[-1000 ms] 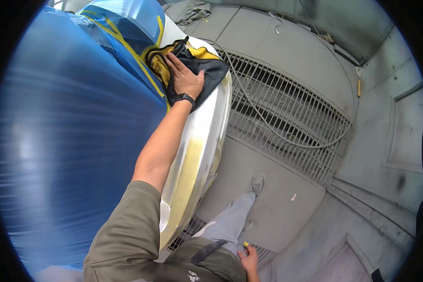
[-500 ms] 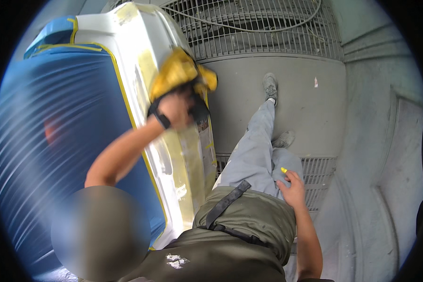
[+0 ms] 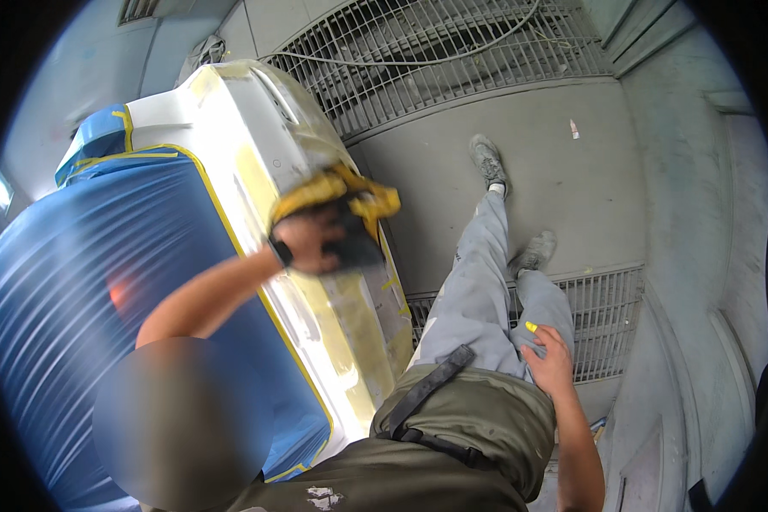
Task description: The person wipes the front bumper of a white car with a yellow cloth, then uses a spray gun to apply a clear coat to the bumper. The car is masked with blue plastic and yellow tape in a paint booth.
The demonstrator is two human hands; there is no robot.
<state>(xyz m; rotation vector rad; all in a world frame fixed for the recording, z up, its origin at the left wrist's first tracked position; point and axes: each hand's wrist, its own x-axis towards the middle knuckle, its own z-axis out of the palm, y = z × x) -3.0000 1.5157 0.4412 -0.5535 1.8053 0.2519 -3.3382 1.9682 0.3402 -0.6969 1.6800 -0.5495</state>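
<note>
My left hand point(image 3: 309, 242) is closed on a blurred yellow and black cloth point(image 3: 369, 203), which lies bunched over a white vehicle body panel point(image 3: 230, 128). Yellowish patches mark the panel's surface. Motion smears the fingers and the cloth's folds. A dark band circles my left wrist. Beside my thigh, my right hand point(image 3: 551, 360) hangs with its fingers loosely apart and nothing in them. One of its fingertips carries a yellow wrap point(image 3: 532, 327).
Blue masking film point(image 3: 145, 256), edged with yellow tape point(image 3: 224, 209), covers the vehicle's left part. Floor gratings point(image 3: 435, 60) lie ahead and beside my legs, with a hose point(image 3: 418, 62) across the far one. A grey wall point(image 3: 683, 213) stands on the right.
The view has shifted, so the panel and grating sit lower. My left hand and the cloth have slid slightly nearer to me along the panel. The right hand stays by my thigh.
</note>
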